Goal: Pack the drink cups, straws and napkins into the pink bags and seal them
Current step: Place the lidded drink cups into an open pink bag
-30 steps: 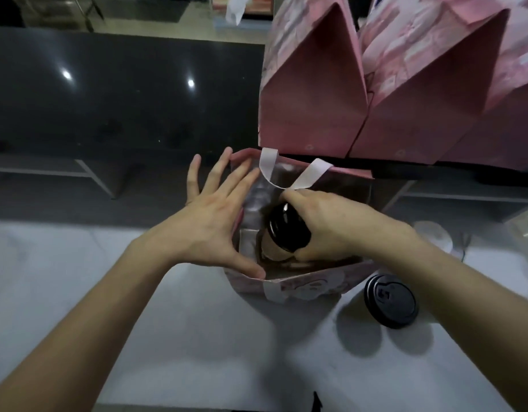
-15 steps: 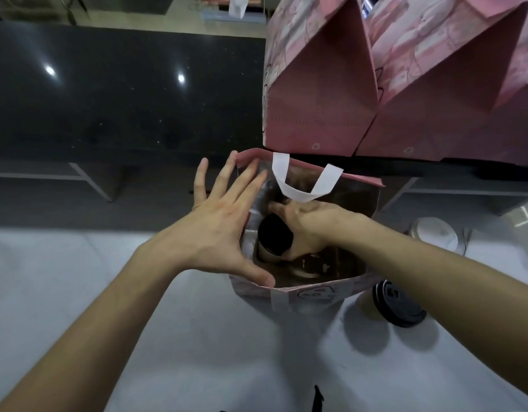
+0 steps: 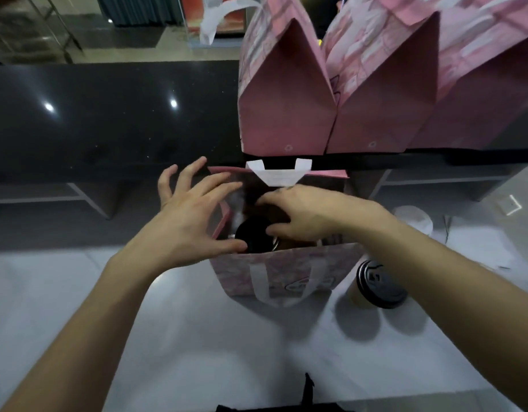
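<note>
An open pink bag (image 3: 286, 273) with white handles stands on the white counter (image 3: 227, 337). Low in its left half sits a drink cup with a black lid (image 3: 252, 237). My right hand (image 3: 304, 218) reaches into the opening, fingers arched loosely above the cup and thumb tip at the lid's right edge, not closed around it. My left hand (image 3: 191, 221) is spread against the bag's left wall, thumb on the near left corner of the rim. A second black-lidded cup (image 3: 380, 285) stands outside, right of the bag.
Three folded-shut pink bags (image 3: 286, 114) (image 3: 384, 108) (image 3: 479, 84) stand on the raised black counter (image 3: 108, 120) just behind the open bag. A white round lid or cup (image 3: 414, 220) is at the right. A dark object (image 3: 307, 391) pokes up at the bottom edge.
My right hand has lowered the black-lidded cup down into the bag's left half and loosened its fingers from it. My left hand stayed on the bag's left wall.
</note>
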